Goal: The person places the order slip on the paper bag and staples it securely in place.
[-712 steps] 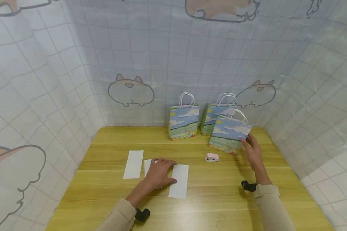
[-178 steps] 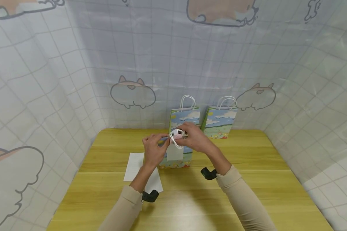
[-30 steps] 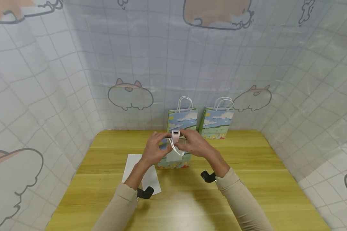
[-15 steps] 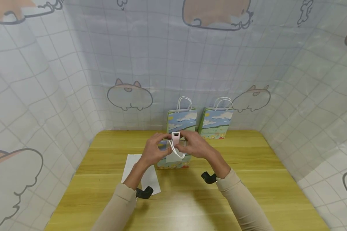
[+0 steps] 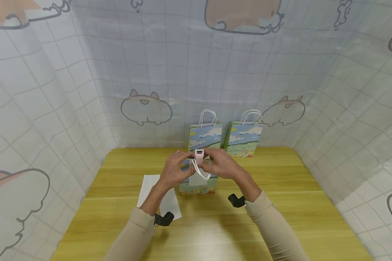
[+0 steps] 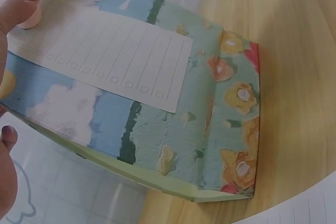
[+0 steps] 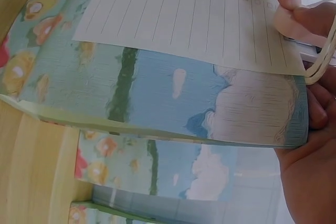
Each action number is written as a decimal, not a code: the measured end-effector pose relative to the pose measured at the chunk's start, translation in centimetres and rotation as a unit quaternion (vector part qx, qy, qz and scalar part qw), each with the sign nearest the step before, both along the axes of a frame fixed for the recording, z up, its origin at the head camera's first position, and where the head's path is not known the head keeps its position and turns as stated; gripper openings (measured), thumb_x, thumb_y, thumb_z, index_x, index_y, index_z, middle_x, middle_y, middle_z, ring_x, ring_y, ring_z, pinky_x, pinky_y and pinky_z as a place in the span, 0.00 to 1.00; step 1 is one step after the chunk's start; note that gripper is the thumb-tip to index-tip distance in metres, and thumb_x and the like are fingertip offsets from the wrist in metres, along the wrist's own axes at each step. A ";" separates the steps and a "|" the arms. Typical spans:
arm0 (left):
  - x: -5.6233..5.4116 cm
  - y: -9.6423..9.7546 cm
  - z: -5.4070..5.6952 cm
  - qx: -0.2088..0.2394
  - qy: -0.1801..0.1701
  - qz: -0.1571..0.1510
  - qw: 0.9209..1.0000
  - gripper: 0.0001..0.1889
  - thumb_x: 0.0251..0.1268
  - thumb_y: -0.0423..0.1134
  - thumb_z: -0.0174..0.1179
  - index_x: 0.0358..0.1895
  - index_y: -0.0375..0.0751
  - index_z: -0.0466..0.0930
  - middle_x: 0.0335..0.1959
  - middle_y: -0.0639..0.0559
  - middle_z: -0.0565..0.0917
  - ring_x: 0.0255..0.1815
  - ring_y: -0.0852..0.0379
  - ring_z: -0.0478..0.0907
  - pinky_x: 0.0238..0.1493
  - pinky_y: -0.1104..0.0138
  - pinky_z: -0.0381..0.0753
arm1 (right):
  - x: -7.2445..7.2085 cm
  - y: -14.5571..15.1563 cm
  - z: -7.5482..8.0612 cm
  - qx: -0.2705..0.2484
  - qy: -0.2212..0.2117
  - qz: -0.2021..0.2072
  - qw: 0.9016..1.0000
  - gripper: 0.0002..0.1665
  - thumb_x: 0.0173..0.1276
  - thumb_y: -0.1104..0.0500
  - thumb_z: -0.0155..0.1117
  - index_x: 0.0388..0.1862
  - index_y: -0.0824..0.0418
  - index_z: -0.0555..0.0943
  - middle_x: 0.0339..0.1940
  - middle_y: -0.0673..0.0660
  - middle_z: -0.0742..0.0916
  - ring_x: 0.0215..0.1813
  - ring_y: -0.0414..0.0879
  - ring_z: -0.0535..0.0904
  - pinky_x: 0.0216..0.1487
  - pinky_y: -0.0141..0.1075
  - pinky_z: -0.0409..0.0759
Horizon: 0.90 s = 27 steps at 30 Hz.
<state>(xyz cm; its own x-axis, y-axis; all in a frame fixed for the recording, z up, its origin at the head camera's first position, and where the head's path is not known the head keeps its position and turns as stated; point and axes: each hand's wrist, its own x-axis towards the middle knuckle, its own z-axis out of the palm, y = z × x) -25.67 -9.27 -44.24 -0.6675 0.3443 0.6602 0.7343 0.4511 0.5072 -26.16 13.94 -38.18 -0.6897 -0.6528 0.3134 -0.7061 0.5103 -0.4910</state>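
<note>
A paper gift bag [image 5: 184,187] with a painted sky and flowers is held upright over the wooden table. Against its front lies a white checklist sheet [image 6: 131,51], its upper end at the bag's top edge. A pink-and-white mini stapler [image 5: 199,156] straddles that edge. My right hand [image 5: 223,165] grips the stapler between thumb and fingers. From the other side, my left hand [image 5: 174,170] pinches the bag's top and the sheet, its thumb overlapping the stapler in the left wrist view. A white rope handle [image 5: 201,174] droops forward below the stapler.
Two matching gift bags stand behind, one [image 5: 205,135] partly hidden by the hands and another bag [image 5: 245,139] to its right. Left of the held bag, two white sheets [image 5: 171,206] lie overlapping on the table [image 5: 264,232]. A patterned curtain [image 5: 183,65] encloses the back and sides.
Much earlier the stapler lay on the table, while my right hand held a bag and my left lay over the sheets. Over the last second, the held bag's bottom shifts slightly; both grips stay.
</note>
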 end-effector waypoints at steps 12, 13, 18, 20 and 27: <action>-0.2 0.3 -0.1 0.000 0.018 -0.014 1.000 0.19 0.63 0.43 0.71 0.56 0.48 0.84 0.48 0.54 0.87 0.47 0.53 0.78 0.51 0.48 0.70 | 0.1 0.1 -0.1 -0.018 0.011 0.012 1.000 0.15 0.73 0.48 0.65 0.54 0.52 0.82 0.45 0.48 0.88 0.41 0.38 0.83 0.38 0.36 0.80; -0.2 0.4 -0.2 0.001 0.022 -0.015 1.000 0.18 0.63 0.42 0.71 0.56 0.48 0.85 0.47 0.54 0.87 0.46 0.53 0.78 0.50 0.49 0.70 | 0.1 0.1 -0.2 -0.017 0.015 0.014 1.000 0.15 0.73 0.48 0.65 0.54 0.53 0.82 0.46 0.48 0.88 0.42 0.38 0.83 0.38 0.35 0.80; -0.3 0.3 -0.3 0.003 0.020 -0.014 1.000 0.17 0.63 0.43 0.71 0.55 0.47 0.86 0.47 0.54 0.88 0.46 0.53 0.78 0.48 0.48 0.66 | 0.0 0.2 -0.2 -0.010 0.025 0.012 1.000 0.13 0.72 0.49 0.67 0.51 0.53 0.83 0.45 0.50 0.89 0.33 0.36 0.80 0.33 0.33 0.77; -0.4 0.2 -0.3 0.004 0.012 -0.015 1.000 0.17 0.63 0.45 0.71 0.54 0.47 0.86 0.48 0.54 0.87 0.48 0.53 0.79 0.51 0.46 0.65 | 0.0 0.3 -0.1 -0.007 0.015 0.007 1.000 0.12 0.71 0.50 0.68 0.49 0.53 0.83 0.44 0.50 0.88 0.30 0.35 0.78 0.31 0.33 0.75; -0.5 0.1 -0.4 0.018 -0.011 -0.026 0.999 0.20 0.63 0.48 0.71 0.58 0.50 0.84 0.51 0.54 0.87 0.52 0.52 0.78 0.54 0.44 0.66 | 0.1 0.5 0.3 0.004 -0.011 -0.010 1.000 0.18 0.70 0.46 0.68 0.54 0.51 0.82 0.50 0.49 0.87 0.46 0.42 0.83 0.44 0.41 0.81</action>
